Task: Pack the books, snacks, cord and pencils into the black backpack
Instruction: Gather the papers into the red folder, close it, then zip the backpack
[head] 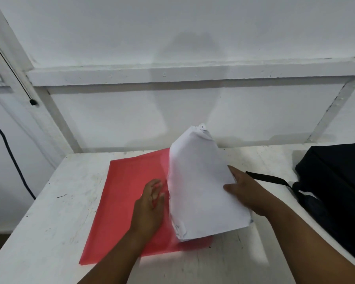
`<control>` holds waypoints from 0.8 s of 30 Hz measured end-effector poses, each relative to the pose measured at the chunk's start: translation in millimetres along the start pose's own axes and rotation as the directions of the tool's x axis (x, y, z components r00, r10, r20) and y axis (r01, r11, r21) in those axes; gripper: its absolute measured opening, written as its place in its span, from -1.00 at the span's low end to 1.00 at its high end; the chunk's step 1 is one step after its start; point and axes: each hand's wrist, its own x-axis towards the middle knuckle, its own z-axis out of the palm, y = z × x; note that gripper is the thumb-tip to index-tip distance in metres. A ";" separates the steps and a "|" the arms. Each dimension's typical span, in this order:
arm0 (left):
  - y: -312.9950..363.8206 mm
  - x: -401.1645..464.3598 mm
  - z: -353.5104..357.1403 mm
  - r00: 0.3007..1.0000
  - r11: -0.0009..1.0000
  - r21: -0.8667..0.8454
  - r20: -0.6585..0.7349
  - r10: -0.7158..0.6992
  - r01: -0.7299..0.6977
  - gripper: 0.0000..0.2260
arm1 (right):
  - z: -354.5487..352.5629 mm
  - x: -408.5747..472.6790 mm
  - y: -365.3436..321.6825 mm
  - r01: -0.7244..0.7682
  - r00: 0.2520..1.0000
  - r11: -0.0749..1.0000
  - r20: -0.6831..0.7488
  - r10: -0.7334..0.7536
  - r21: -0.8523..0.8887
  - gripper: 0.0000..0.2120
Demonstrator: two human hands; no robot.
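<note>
A red plastic folder lies open and flat on the white table. My left hand rests flat on the folder, fingers straight, beside a thick stack of white papers. My right hand grips the right edge of that stack, thumb on top, and holds it bent and tilted up over the folder's right half. The black backpack lies at the table's right edge, a black strap running from it toward my right hand. Books, snacks, cord and pencils are not in view.
A white wall with wooden framing stands right behind the table. A thin black cable with a plug hangs at the left, and a dark blue cable runs down past the table's left edge.
</note>
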 end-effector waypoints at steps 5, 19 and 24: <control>0.2 2.5 4.6 0.999 0.998 -0.059 -0.003 -0.036 0.035 -0.69 | 29.8 0.4 14.2 -0.043 0.997 0.999 0.058 0.041 0.033 -0.50; -9.6 6.0 -6.1 0.977 0.989 0.142 0.212 0.006 -0.037 -0.66 | 95.5 19.3 9.8 -0.071 0.997 0.916 -0.032 0.064 -0.394 -0.60; -31.3 13.9 -79.5 0.998 0.983 0.183 -0.062 0.031 -0.019 -0.80 | 82.1 18.4 23.8 -0.169 0.985 0.969 -0.061 0.161 -0.180 -0.43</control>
